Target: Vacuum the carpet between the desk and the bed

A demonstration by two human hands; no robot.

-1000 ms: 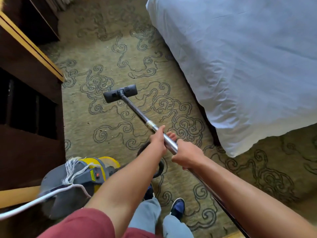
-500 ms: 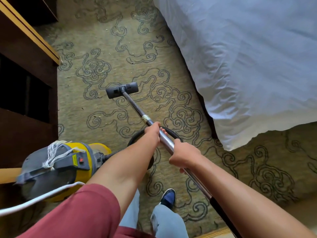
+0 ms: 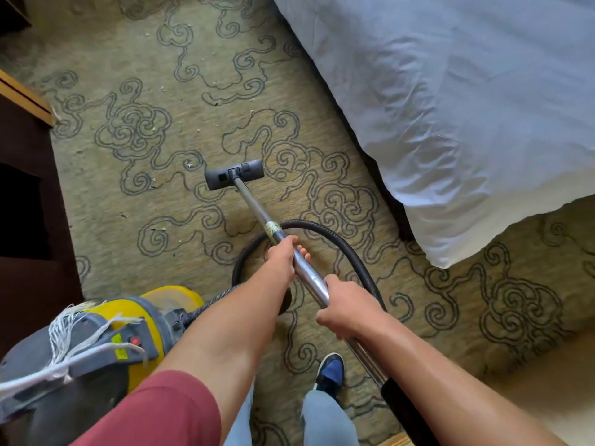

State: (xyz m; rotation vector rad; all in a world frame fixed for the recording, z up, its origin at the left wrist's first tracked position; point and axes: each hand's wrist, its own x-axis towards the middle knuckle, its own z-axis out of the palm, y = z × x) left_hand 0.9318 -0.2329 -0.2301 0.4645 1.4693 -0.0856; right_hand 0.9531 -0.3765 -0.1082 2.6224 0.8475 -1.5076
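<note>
Both hands on the wand [image 3: 257,211]: my left hand [image 3: 283,255] grips it further down, just behind the tape wrap, my right hand [image 3: 346,309] wraps it nearer me. Wand's long axis runs from lower right up-left, head [image 3: 234,174] flat on the carpet [image 3: 167,201] between desk [image 3: 29,149] and bed [image 3: 450,107], pointing away from me. Hose [image 3: 341,239] loops back to the canister [image 3: 106,342] at my left

I see open carpet [image 3: 180,201] ahead; desk [image 3: 29,194] blocks left, bed [image 3: 450,107] right, hose [image 3: 351,252] loops underfoot.
</note>
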